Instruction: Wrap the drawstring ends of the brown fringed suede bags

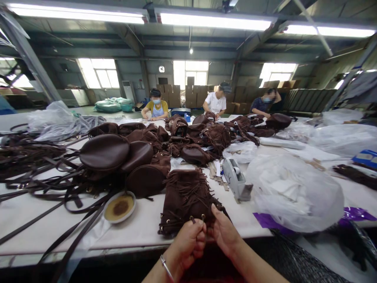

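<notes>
A dark brown fringed suede bag [185, 198] lies on the white table [141, 228] right in front of me. My left hand [188, 241] is closed, pinching a thin cord at the bag's near edge by a metal eyelet. My right hand [225, 232] is closed on the same near edge, thumb up against the suede. A bracelet sits on my left wrist.
Round brown bags [118, 157] are heaped at the left among long brown straps [44, 184]. A small dish of brown glue [119, 207] sits nearby, a grey tool [235, 181] and a clear plastic bag [294, 192] at right. Three people sit at the far end.
</notes>
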`<state>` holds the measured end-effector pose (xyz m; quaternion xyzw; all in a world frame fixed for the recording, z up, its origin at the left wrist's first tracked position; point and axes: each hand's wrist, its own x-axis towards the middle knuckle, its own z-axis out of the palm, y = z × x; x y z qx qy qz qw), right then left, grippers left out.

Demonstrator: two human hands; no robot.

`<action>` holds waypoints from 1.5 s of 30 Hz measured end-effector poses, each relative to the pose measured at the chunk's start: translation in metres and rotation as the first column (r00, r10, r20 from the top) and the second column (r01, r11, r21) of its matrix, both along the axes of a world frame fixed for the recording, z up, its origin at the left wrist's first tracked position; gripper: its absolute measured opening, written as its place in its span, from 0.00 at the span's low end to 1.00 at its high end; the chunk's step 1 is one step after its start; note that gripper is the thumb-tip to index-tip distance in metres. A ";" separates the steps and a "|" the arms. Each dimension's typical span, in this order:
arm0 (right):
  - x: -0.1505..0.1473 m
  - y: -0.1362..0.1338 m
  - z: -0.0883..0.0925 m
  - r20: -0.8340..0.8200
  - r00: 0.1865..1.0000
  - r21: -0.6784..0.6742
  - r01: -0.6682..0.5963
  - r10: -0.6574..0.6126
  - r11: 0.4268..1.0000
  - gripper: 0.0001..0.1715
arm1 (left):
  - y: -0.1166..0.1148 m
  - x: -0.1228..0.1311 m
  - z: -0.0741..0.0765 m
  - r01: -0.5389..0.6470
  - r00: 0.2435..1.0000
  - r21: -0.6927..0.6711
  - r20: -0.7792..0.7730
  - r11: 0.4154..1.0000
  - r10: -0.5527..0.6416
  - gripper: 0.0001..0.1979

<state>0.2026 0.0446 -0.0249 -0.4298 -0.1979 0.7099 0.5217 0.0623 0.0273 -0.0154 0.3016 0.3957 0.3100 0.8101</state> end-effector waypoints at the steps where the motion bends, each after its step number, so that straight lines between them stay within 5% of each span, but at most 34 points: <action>1: 0.000 0.002 -0.001 0.008 0.998 -0.036 0.056 -0.056 0.998 0.27 | -0.001 0.002 0.000 0.005 1.000 -0.002 -0.009 1.000 -0.005 0.22; 6: 0.003 0.026 -0.014 0.267 0.911 -0.095 0.350 -0.315 0.932 0.21 | -0.011 0.011 0.005 -0.030 0.999 -0.001 -0.041 1.000 0.030 0.22; 19: 0.011 0.048 -0.025 0.108 0.938 -0.082 0.339 -0.329 0.937 0.07 | -0.020 0.010 0.012 -0.021 1.000 0.057 -0.007 0.998 0.021 0.23; 24: 0.013 0.051 -0.012 0.067 0.964 -0.128 0.263 -0.257 0.956 0.10 | -0.018 0.007 0.005 -0.021 1.000 0.039 0.005 0.999 0.021 0.23; 27: 0.020 0.033 0.000 0.096 0.986 -0.156 0.148 -0.134 0.977 0.16 | -0.013 0.004 0.001 -0.061 0.997 -0.012 0.050 0.998 0.062 0.23; 31: 0.027 -0.020 0.000 0.331 0.942 -0.054 0.065 -0.044 0.996 0.20 | -0.014 0.001 -0.002 -0.118 0.981 -0.097 0.140 0.988 0.131 0.26; 35: 0.019 -0.067 -0.011 0.378 0.918 -0.123 -0.075 0.117 0.989 0.28 | -0.023 0.004 -0.004 -0.168 0.976 -0.004 0.140 0.986 0.167 0.26; 42: 0.002 -0.071 -0.010 0.392 0.900 -0.119 -0.153 0.188 0.981 0.33 | -0.030 0.007 -0.012 -0.191 0.964 0.343 -0.110 0.920 0.241 0.20; 45: -0.003 -0.069 -0.011 0.406 0.892 -0.092 -0.175 0.197 0.980 0.33 | -0.032 0.008 -0.012 -0.201 0.945 0.340 -0.180 0.919 0.273 0.21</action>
